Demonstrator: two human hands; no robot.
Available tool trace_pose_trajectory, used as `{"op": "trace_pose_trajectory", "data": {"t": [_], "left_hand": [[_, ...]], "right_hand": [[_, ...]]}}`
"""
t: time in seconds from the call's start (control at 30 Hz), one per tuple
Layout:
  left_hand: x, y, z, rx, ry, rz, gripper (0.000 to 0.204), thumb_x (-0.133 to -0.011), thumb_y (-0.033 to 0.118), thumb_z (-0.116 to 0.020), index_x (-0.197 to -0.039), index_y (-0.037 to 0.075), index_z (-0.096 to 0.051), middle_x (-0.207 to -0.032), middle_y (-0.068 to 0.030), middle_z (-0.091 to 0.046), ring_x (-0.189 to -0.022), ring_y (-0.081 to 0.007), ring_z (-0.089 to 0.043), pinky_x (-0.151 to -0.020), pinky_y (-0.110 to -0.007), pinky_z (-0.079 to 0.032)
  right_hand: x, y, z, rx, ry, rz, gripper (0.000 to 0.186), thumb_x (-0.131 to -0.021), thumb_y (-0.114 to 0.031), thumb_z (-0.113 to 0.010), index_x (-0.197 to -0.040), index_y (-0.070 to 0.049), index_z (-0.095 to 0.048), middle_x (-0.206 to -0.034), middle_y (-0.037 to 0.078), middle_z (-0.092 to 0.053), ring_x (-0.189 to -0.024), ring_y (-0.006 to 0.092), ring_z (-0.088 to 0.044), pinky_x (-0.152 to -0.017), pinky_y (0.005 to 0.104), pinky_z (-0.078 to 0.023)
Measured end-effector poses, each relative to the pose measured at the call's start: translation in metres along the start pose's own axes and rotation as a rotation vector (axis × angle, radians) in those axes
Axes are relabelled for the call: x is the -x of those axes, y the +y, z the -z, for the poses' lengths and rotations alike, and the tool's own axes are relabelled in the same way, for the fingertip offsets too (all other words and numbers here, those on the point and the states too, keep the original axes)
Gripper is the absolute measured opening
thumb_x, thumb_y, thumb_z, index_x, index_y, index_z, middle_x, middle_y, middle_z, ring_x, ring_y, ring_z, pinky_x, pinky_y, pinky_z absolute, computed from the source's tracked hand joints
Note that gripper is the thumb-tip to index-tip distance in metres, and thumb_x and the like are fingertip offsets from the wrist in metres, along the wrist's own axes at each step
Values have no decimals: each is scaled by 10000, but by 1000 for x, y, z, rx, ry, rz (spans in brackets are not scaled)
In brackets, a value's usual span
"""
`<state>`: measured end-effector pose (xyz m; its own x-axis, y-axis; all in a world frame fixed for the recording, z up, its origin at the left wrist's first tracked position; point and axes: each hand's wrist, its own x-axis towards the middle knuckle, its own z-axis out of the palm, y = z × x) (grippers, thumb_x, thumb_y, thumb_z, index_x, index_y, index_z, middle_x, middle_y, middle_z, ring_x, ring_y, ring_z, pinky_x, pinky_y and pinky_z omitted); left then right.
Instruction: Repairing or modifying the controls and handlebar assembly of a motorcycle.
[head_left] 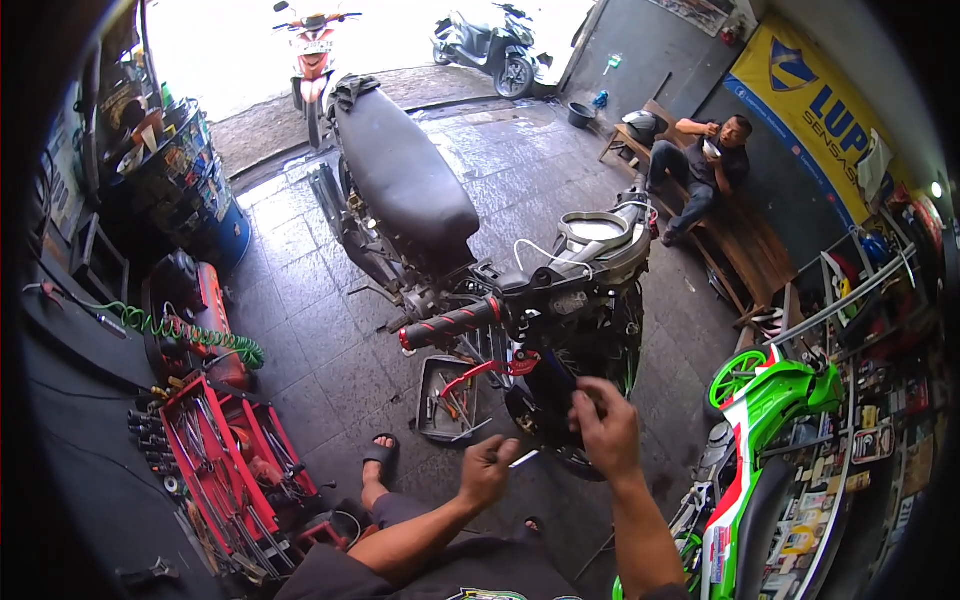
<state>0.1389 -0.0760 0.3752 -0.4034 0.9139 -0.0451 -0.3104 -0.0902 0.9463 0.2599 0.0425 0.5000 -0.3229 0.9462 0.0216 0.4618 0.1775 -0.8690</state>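
Observation:
My left hand [487, 472] is closed, thumb up, in front of the stripped-down motorcycle [570, 320]. A short shiny strip [524, 459] shows just right of it; whether the hand holds it I cannot tell. Higher and to the right, my right hand [606, 428] has its fingers curled together near the bike's dark front end. Anything inside those fingers is hidden. Close above the hands are a red brake lever [490, 368] and a black-and-red handlebar grip [452, 324]. The bike's long black seat [400, 165] stretches away behind.
A metal tray [432, 400] with tools lies on the floor beside the bike. At left stand an open red toolbox [225, 460] and a blue drum [225, 225]. A green motorcycle [750, 470] is close on my right. A person [700, 170] sits on a wooden bench [750, 240].

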Motion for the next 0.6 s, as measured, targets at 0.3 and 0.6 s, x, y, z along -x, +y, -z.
{"op": "trace_pose_trajectory", "data": {"t": [0.3, 0.6], "left_hand": [[-36, 24, 144, 71, 397, -20, 344, -955, 288, -557, -670, 109, -486, -560, 50, -434, -494, -50, -391, -465, -239, -303], [-117, 111, 187, -305, 84, -138, 314, -958, 285, -541, -750, 51, -562, -605, 62, -449, -556, -30, -379, -496, -222, -281]], "right_hand": [[-74, -74, -64, 295, 80, 100, 252, -888, -246, -627, -1002, -27, -678, -655, 143, -657, -590, 259, -670, -559, 349, -495], [-69, -85, -77, 465, 182, 20, 166, -833, -187, -643, -845, -24, -676, -646, 138, -645, -573, 246, -656, -564, 339, -501]]}}
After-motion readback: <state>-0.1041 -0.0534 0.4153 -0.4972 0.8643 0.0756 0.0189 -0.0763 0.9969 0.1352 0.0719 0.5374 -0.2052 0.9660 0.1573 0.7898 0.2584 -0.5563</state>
